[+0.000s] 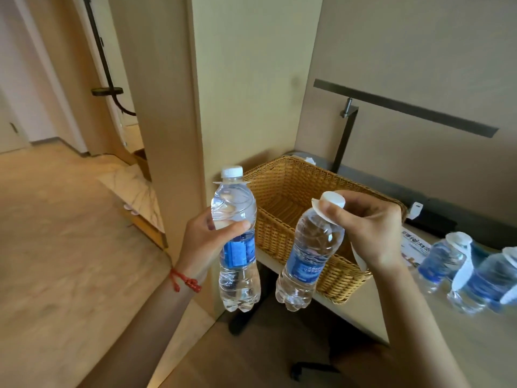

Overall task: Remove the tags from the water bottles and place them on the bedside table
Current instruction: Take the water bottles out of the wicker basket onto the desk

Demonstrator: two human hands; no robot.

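Left hand (207, 236) wraps the upright bottle (237, 242) mid-body, a tag collar (221, 182) showing under its cap. Right hand (369, 228) pinches the second bottle (307, 259) by the cap, its tag (320, 210) at the neck, body hanging tilted. Both held clear of the desk (461, 340), likely for carrying. Two tagged bottles (444, 261) stand beside the wicker basket (296, 191); bedside table not in view

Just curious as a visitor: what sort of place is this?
Probably a hotel room: small clear plastic water bottles with paper neck tags lined on a pale desk, a woven wicker basket, and a printed card.
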